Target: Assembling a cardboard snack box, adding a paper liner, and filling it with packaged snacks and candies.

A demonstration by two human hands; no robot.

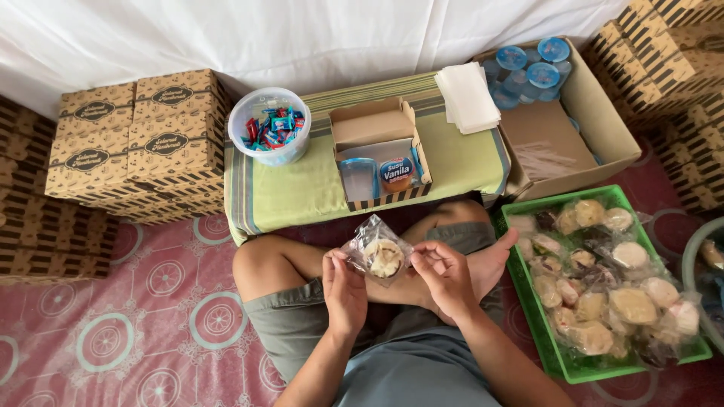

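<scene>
- The left hand and the right hand are both pinching a small clear crinkly plastic packet, holding it between them above the person's crossed legs near the picture's centre.
- The left hand's fingertips are closing on the packet's left edge, and the right hand's thumb and fingers are gripping its right edge.
- Inside the packet a round, pale, crumbly-looking pastry is showing through the glossy film.
- At three to four o'clock from the hands, a green plastic crate with slatted walls is sitting on the floor, holding many more wrapped round pastries, pale and brown.
- At twelve o'clock, a low tabletop covered in a green striped cloth is carrying an open cardboard box with a striped lower edge; a clear plastic cup and a small printed carton are lying inside it.
- At eleven o'clock on the cloth, a round translucent plastic tub is holding small red and blue wrapped sweets.
- At one o'clock, a stack of white paper napkins is resting at the cloth's corner, just beside a large brown carton holding sealed cups with blue foil lids.
- At nine to ten o'clock, printed brown cardboard boxes are standing stacked on the pink patterned mat.
</scene>
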